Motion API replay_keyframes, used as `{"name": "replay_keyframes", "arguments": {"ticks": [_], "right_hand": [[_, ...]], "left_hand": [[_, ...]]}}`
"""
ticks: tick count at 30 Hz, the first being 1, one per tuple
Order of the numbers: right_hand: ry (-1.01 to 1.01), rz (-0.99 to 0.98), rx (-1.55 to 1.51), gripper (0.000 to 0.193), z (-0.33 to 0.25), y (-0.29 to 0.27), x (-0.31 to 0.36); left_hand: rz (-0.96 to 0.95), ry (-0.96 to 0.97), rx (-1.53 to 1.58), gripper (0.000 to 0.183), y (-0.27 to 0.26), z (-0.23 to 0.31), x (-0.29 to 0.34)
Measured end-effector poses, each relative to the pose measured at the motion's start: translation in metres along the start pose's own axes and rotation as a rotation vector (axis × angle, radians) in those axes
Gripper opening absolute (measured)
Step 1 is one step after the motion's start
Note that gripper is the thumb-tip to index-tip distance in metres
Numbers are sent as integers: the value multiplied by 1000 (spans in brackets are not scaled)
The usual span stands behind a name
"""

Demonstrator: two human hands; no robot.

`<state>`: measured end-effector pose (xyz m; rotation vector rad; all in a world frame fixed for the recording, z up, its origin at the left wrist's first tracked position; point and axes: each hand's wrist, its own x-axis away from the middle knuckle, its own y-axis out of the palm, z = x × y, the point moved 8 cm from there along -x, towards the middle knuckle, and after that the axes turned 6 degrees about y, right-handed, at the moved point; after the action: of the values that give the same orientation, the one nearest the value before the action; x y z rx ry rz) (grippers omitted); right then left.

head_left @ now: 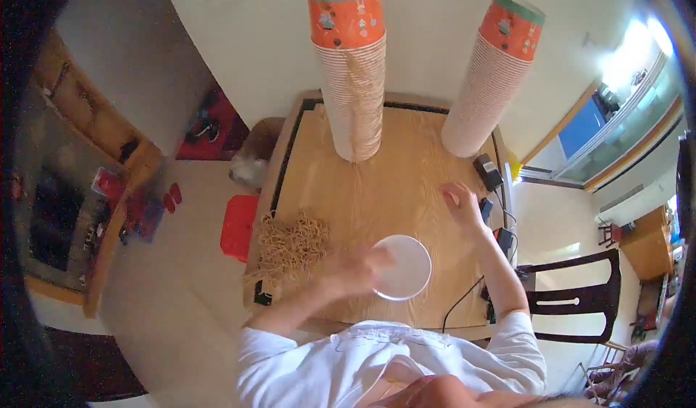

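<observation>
A white round paper tub (pixel 403 269), seen from above into its open mouth, stands on the wooden table (pixel 413 198) in front of me. My left hand (pixel 368 266) is at the tub's left rim, partly over the mouth. It is smeared by motion, so its fingers and anything in them cannot be made out. My right hand (pixel 462 200) is beyond the tub to the right, over the table, fingers loosely apart with nothing visible in them. Left of the tub lies a tangled heap of tan cords (pixel 293 245), close to my left forearm.
A tall stack of nested paper tubs (pixel 346 81), orange and green on top, stands at the back with tan cords down its side. Another stack (pixel 493 81) leans at the back right. Black adapters (pixel 488 170) line the right edge. A dark chair (pixel 576 299) stands right.
</observation>
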<state>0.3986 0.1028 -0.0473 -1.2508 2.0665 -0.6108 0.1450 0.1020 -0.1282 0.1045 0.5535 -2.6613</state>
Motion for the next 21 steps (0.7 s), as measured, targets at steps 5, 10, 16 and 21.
{"name": "replay_keyframes", "arguments": {"ticks": [5,10,16,21], "right_hand": [[195,-29,-176,15,43,-4,57],[235,69,-438,13,24,-17,86],[358,-89,-813,23,-32,39,118],[250,-32,-746,20,-78,41,125]], "left_hand": [[-396,-126,-733,20,83,-32,40],[543,-167,77,13,-36,40,31],[946,-159,698,16,-76,51,43],[968,-22,840,16,-85,80,37]]}}
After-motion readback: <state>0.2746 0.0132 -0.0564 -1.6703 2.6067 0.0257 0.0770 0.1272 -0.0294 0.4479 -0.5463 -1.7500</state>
